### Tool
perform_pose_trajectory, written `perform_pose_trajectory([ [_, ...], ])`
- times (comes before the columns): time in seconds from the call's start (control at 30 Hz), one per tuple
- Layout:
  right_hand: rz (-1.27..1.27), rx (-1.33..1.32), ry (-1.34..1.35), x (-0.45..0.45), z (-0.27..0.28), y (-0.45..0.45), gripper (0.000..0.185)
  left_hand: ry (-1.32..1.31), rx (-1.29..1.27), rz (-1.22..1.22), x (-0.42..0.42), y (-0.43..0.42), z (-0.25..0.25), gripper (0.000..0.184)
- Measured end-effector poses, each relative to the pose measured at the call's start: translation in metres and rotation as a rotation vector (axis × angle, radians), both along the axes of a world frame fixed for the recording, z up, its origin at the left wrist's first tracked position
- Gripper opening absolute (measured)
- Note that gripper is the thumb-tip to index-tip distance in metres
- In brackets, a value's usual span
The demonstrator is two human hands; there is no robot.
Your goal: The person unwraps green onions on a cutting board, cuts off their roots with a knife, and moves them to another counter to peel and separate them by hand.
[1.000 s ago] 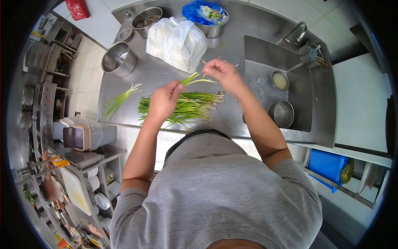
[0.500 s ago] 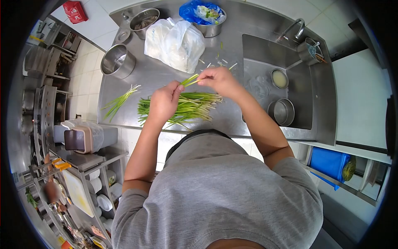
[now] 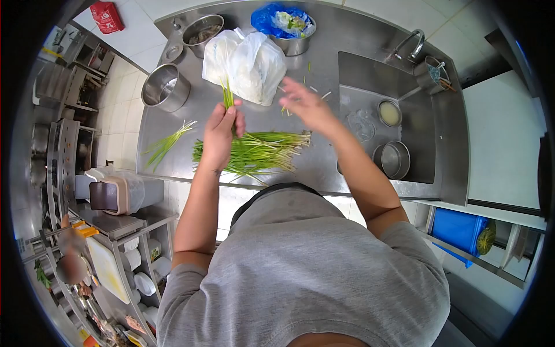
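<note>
green stalks [image 3: 228, 95] in my left hand [image 3: 219, 132], fingers [image 3: 240, 124] closed round them, pointing twelve o'clock. my right hand [image 3: 310, 108] blurred at three, fingers spread. bigger bundle [image 3: 263, 151] on worktop [image 3: 321, 165], five o'clock from held stalks.

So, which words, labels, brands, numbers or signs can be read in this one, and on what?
No text is legible.
Red packet, top left: pale printing, too small and blurred to read.
Shelf container, lower left: greenish patch, possibly a label, too blurred to read.
</note>
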State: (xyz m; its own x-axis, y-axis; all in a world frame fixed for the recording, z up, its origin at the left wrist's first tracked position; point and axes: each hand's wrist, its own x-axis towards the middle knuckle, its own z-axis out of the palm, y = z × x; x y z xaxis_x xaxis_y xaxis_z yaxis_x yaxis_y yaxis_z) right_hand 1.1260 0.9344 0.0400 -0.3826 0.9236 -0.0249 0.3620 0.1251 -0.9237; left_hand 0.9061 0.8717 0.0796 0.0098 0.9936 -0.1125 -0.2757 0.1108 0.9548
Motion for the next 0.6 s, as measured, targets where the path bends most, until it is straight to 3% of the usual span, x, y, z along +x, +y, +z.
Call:
perform_pose_trajectory([
  [0.07,0.045,-0.163,0.454,-0.038,0.004,-0.026,0.050,-0.143,0.088,0.074,0.020,0.007,0.005,0.016],
  [0.17,0.195,-0.452,0.605,-0.057,0.007,-0.036,0.039,-0.354,0.116,0.202,0.031,0.015,0.018,0.014],
  [0.27,0.140,-0.356,0.327,-0.043,0.021,-0.041,0.027,-0.441,0.294,0.244,0.007,0.026,0.015,0.013],
  [0.6,0.043,-0.206,0.171,-0.008,0.007,-0.049,0.017,-0.541,0.409,0.384,-0.051,0.026,0.025,0.011],
])
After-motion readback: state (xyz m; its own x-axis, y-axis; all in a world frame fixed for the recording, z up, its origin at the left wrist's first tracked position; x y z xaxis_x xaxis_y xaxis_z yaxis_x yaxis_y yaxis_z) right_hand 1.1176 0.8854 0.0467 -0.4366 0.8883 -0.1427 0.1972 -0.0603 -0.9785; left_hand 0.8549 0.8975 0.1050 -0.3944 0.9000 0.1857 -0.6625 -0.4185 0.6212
